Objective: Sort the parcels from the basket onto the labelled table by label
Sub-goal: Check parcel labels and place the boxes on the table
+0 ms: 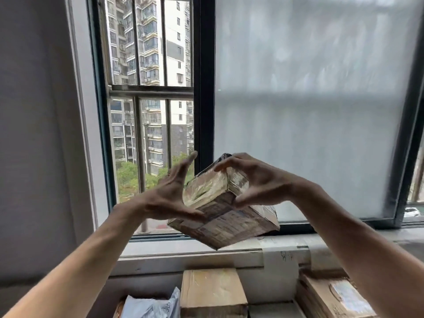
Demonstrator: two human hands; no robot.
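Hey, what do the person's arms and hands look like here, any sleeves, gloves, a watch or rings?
The left forearm and right forearm are bare as far as the frame shows; no sleeve edge is in view. The left hand and right hand wear no gloves. No watch, bracelet or ring shows, though both hands are slightly blurred.

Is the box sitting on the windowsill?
No, the box is tilted in the air above the windowsill, gripped by the right hand, with the left hand open beside it.
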